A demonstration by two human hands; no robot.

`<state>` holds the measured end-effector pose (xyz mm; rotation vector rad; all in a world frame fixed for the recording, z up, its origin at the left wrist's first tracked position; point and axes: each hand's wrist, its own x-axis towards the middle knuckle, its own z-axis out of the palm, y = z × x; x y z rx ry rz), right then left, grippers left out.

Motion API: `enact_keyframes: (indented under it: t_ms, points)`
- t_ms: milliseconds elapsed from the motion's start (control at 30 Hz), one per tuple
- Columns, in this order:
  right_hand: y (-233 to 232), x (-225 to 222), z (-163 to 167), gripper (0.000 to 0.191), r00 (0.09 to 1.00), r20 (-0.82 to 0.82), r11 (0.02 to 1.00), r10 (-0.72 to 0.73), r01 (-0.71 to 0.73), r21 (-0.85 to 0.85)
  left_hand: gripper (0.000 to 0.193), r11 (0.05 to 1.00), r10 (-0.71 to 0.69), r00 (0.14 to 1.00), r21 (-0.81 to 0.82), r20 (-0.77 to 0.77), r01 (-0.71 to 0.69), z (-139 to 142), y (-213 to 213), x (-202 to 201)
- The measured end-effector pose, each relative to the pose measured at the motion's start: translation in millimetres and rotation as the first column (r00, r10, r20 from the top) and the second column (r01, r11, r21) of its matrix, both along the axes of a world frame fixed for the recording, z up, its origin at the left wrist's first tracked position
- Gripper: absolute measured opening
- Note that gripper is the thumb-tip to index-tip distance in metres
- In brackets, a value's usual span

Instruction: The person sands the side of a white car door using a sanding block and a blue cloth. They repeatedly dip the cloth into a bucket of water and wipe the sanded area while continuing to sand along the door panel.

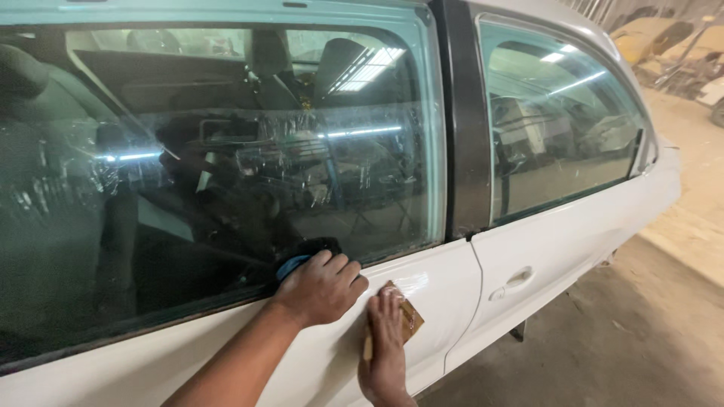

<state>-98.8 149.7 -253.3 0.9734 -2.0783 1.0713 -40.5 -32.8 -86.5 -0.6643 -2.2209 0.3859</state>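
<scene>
I face the side of a white car. My left hand [320, 288] is closed on a blue and dark cloth [296, 262], held against the lower edge of the front side window [226, 151]. Just below and to the right, my right hand [385, 343] presses flat, fingers pointing up, on a small brown sheet of sandpaper [412, 319] lying against the white front door panel [434, 290]. A shiny patch shows on the paint right above the sheet.
The rear door [573, 234] with its white handle [513, 280] and rear window [558, 128] lies to the right. A black pillar [464, 128] divides the windows. Dusty concrete floor [641, 332] stretches right; other vehicle parts stand far back right.
</scene>
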Motion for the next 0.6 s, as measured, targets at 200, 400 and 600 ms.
enact_keyframes:
  t_ms: [200, 400, 600]
  points:
    - [26, -75, 37, 0.058, 0.941, 0.171, 0.873, 0.293, -0.19, -0.449, 0.014, 1.0, -0.024, 0.999, 0.011, -0.033, 0.024, -2, -3, -1]
    - [-9, -33, 19, 0.05, 0.997, -0.076, 0.994, -0.023, 0.015, -0.104, 0.014, 0.999, 0.027, 0.999, -0.032, -0.017, -0.028, -9, -5, -5]
    - [3, -42, -11, 0.042, 0.97, 0.098, 0.974, 0.224, -0.22, -0.046, 0.011, 1.0, -0.006, 1.0, 0.017, -0.02, 0.006, -11, -7, -4]
